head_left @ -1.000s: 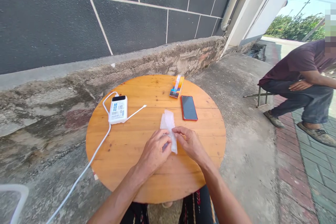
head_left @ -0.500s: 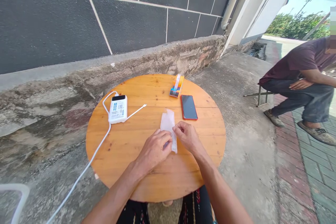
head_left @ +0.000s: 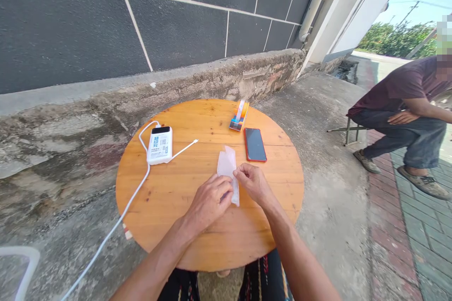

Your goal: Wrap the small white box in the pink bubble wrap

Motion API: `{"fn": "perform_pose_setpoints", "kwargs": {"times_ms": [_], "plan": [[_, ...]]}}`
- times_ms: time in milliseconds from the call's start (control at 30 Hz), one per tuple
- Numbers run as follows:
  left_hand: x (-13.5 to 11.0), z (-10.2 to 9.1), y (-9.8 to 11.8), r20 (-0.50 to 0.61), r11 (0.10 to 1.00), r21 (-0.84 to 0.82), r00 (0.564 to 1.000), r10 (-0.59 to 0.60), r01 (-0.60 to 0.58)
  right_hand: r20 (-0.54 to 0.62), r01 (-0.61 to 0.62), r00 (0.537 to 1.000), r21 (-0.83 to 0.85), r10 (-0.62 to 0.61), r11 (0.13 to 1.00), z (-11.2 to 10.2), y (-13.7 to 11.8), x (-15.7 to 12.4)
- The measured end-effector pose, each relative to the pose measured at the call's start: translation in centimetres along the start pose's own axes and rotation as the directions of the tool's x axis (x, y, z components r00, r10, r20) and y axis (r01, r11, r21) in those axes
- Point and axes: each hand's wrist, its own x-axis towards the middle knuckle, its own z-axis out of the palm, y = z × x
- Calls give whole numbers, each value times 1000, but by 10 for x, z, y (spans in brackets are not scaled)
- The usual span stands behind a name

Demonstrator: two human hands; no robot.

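A thin white plastic sleeve (head_left: 226, 165) lies on the round wooden table (head_left: 169, 193), near its middle. My left hand (head_left: 210, 202) pinches the sleeve's near end from the left. My right hand (head_left: 251, 183) pinches the same end from the right, fingers curled. The sleeve's far end rests flat on the wood. A red-edged phone (head_left: 254, 145) lies screen up just right of the sleeve.
A white power bank (head_left: 160, 144) with a white cable (head_left: 116, 225) sits at the table's left. A small orange and blue packet (head_left: 239, 115) lies at the far edge. A person (head_left: 406, 103) sits on a stool at the right. A dark tiled wall stands behind.
My right hand has drawn in closer to my left on the sleeve's near end. The sleeve stays in place.
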Motion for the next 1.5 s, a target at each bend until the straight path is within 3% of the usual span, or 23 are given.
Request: {"fn": "perform_pose_setpoints", "kwargs": {"times_ms": [133, 233, 433, 500, 600, 700, 933, 1100, 1500], "plan": [[1, -2, 1, 25, 1000, 8, 1000, 2, -2, 35, 4, 999, -11, -4, 1000, 7, 0, 3], [-1, -1, 2, -16, 1000, 6, 1000, -17, 17, 45, -14, 999, -34, 15, 999, 11, 0, 4], [-6, 4, -1, -59, 999, 1, 997, -49, 49, 157, 37, 987, -18, -34, 999, 6, 1, 3], [-6, 5, -2, -59, 999, -7, 997, -53, 52, 176, 4, 984, 32, -10, 999, 4, 3, 1], [-7, 5, -2, -58, 998, -13, 996, -64, 63, 125, -76, 991, 173, 55, 982, 1, 8, -3], [-8, 5, -1, -66, 998, -17, 996, -63, 62, 52, -72, 997, 266, 60, 961, -2, 14, -12], [-7, 6, -1, -86, 999, -20, 996, -38, 36, -35, 73, 997, 58, -71, 996, -3, 17, -34], [-8, 7, -2, -69, 999, -24, 997, -46, 45, 23, 198, 980, -45, -197, 979, 2, 10, -32], [-2, 0, 5, 8, 999, -18, 999, -45, 45, 113, 228, 973, -277, -203, 934, 0, 2, -30]]}}
